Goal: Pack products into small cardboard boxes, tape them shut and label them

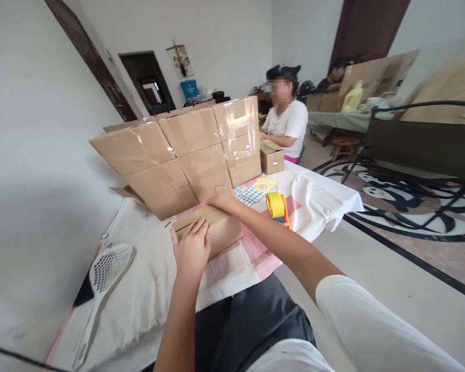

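A small brown cardboard box (225,235) lies on the cloth-covered table in front of me, its top flaps folded down with a narrow gap along the seam. My left hand (191,245) rests on the near left end of its top, fingers spread over the flap. Reaching across, my right hand (221,198) is bent over the far edge of the same box, its fingertips partly hidden. To the right of the box stands a yellow tape roll (276,205) in an orange dispenser. Patterned blue-and-white and yellow sheets (251,194) lie behind my right forearm.
Stacked taped cartons (194,155) form a wall behind the box. A white slotted paddle (110,268) lies at the left beside the wall. Across the table sits a person in a white shirt (290,121) beside another small carton (272,159). A dark chair (422,139) stands at right.
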`<state>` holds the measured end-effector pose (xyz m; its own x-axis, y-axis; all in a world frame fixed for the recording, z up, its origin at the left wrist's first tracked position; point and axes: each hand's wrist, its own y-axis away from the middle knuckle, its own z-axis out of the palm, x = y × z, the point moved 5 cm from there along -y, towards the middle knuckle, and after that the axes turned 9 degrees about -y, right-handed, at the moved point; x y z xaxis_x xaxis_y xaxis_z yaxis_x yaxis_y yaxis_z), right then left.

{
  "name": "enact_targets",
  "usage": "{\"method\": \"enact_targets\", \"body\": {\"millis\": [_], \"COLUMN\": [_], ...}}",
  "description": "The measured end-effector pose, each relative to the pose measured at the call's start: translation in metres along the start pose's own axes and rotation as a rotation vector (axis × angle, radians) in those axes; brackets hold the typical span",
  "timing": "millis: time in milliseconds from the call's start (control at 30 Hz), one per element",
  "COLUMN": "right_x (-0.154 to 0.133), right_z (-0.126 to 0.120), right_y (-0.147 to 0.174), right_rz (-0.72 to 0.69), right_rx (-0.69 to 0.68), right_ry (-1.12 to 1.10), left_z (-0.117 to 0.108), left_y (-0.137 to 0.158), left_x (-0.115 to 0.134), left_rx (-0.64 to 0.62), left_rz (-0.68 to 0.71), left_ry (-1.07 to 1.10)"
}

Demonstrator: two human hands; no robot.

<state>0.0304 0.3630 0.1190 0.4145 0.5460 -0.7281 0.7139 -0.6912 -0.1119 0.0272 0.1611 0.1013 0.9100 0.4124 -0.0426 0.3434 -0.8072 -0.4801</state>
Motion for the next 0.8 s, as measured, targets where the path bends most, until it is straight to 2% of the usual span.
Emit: {"method": "enact_targets", "body": {"millis": [100, 167, 300, 400, 500, 600, 700, 800], "right_x": [0.014, 0.021, 0.031, 0.038, 0.045, 0.050, 0.055, 0.064], "right_z": [0.001, 0.000, -0.003, -0.002, 0.003, 0.008, 0.012, 0.016], "right_y": [0.005, 0.008, 0.015, 0.024, 0.042, 0.068, 0.094, 0.105], "right_rz": [0.053, 0.043, -0.003, -0.015, -0.008, -0.044, -0.089, -0.043], "right_rx": [-0.006, -0.002, 0.001, 0.049, 0.124, 0.188, 0.227, 0.241], "right_ry": [-0.089, -0.155, -0.333, -0.487, -0.619, -0.811, -1.045, -1.092], "left_z": [0.010, 0.019, 0.031, 0.029, 0.026, 0.025, 0.030, 0.039], "left_y": [-0.013, -0.015, -0.005, 0.010, 0.023, 0.033, 0.039, 0.038], "left_x": [0.023, 0.029, 0.023, 0.018, 0.019, 0.018, 0.011, 0.000], "left_rx": [-0.051, -0.043, 0.182, 0.429, 0.606, 0.692, 0.724, 0.704], "left_rz": [0.048, 0.073, 0.186, 0.276, 0.296, 0.295, 0.341, 0.409], "left_ry": [-0.006, -0.009, -0.002, -0.030, -0.091, -0.121, -0.083, -0.048]}}
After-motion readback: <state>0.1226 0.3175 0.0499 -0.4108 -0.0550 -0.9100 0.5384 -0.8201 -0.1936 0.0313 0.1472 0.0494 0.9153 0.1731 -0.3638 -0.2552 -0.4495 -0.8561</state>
